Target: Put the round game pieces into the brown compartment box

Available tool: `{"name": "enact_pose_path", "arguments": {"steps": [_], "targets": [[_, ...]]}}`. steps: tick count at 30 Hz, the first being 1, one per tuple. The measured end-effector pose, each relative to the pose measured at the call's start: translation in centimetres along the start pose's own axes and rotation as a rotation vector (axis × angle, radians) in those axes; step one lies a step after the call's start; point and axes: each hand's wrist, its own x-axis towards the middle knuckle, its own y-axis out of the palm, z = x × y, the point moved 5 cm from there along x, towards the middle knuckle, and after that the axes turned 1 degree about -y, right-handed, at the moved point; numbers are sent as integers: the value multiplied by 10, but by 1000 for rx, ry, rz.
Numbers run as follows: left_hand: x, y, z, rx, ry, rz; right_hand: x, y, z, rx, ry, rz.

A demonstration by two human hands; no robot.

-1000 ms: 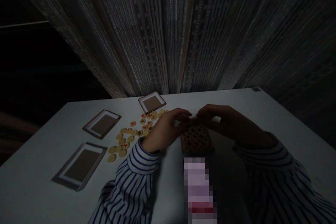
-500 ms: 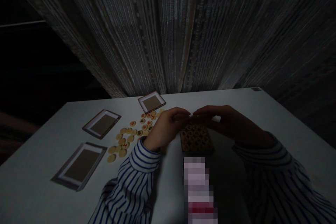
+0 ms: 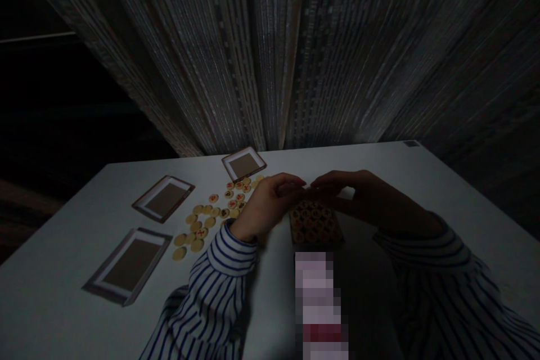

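Note:
My left hand (image 3: pixel 270 202) and my right hand (image 3: pixel 358 197) meet over the far end of a small box (image 3: pixel 293 236) packed with rows of round Chinese chess pieces (image 3: pixel 314 222). Both sets of fingers are bent and closed, their tips almost touching. What lies between them, if anything, is hidden. Left of my left hand, many loose Chinese chess pieces (image 3: pixel 201 233) lie scattered, some face up with red or dark characters, others showing plain wood.
Three shallow rectangular cases, like trays or lids, lie at the left: one near (image 3: pixel 131 264), one farther back (image 3: pixel 164 199), one at the rear (image 3: pixel 244 163). The white table (image 3: pixel 54 287) ends at a striped curtain (image 3: pixel 274 67). A pixelated patch covers the area before the box.
Hardly anything differs. My right hand has dipped very slightly over the box, and my left hand keeps its place.

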Motion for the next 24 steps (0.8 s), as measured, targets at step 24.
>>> {"name": "enact_pose_path", "arguments": {"steps": [24], "targets": [[0, 6, 9, -23, -85, 98, 0, 8, 10, -415, -102, 30]]}}
